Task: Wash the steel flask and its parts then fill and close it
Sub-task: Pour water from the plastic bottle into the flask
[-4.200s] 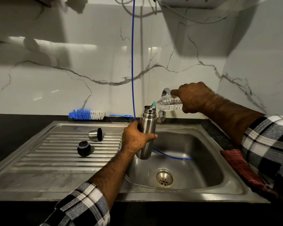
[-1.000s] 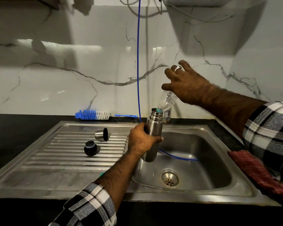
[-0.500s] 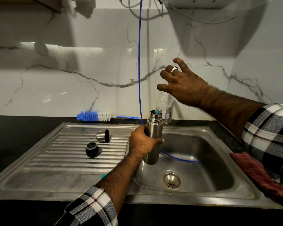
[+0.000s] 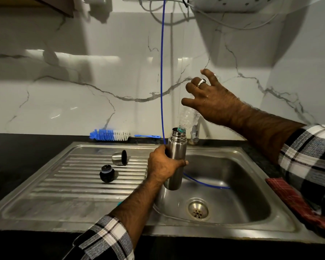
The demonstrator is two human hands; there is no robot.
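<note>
I am gripping the flask (image 4: 175, 158) mid-frame over the sink (image 4: 251, 166) in my left hand (image 4: 163, 166), my right hand (image 4: 210, 100) tipping a plastic bottle (image 4: 188, 117) into it; filling is underway, the stopper (image 4: 106, 173) and cup (image 4: 119, 157) left to fit.

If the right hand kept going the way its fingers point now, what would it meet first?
The right hand points up and to the left, away from the person, holding a tipped plastic bottle. First in that line looks to be the marble wall; the hanging blue tube may lie nearer, depth unclear.
</note>
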